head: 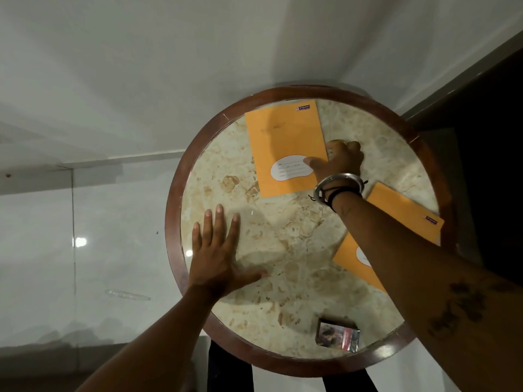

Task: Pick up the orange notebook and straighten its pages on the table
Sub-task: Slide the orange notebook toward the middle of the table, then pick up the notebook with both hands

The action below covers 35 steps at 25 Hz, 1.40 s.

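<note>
While the left hand (216,258) lies flat with its fingers spread on the bare marble near the left edge of the round table (172,222), the right hand (338,161) reaches across to the far side and takes hold of the orange notebook (283,142). The notebook lies closed and flat on the table near the far edge, its cover up, with a white label patch (288,169) at its near end and a small blue logo at its far right corner. The right hand's grip is closed on the notebook's right edge: the thumb presses on the cover just beside the label, and the other fingers curl at the edge; whether they reach under it cannot be told. A metal bangle (336,183) and dark cords circle the right wrist. A second orange notebook (407,216) lies near the right edge of the table, largely crossed by the right forearm, well apart from the first. A small printed box (338,333) sits near the near edge, inside the dark wooden rim. The left hand holds nothing. The floor beyond the table is pale and glossy.
</note>
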Motion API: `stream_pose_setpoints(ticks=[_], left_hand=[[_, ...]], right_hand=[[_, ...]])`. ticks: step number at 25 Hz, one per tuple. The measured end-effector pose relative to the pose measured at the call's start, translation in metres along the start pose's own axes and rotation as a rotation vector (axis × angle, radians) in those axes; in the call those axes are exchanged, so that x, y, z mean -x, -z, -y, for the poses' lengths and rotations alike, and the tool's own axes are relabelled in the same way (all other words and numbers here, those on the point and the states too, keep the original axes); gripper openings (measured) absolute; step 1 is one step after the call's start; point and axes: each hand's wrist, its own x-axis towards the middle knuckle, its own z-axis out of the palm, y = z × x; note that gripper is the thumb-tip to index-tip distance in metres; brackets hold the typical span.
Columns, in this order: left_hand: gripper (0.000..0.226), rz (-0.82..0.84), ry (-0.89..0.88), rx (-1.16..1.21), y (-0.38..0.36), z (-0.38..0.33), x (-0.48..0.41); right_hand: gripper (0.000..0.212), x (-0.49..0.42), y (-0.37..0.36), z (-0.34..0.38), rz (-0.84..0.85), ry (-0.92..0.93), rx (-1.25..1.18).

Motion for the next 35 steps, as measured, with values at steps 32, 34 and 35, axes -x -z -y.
stream_pose_setpoints(ticks=[32,34,35], left_hand=[[0.045,-0.508,0.476,0.827,0.109,-0.162,-0.119],[0.059,-0.413,0.543,0.645,0.102,-0.132,-0.142],[0.061,-0.376,0.558,0.590,0.098,-0.121,-0.151]], right_hand=[[0.031,0.022,0.061,0.001,-0.046,-0.135,-0.528],[0.060,-0.001,0.035,0.023,0.030,-0.250,-0.384],[0.065,-0.008,0.023,0.028,0.052,-0.259,-0.317]])
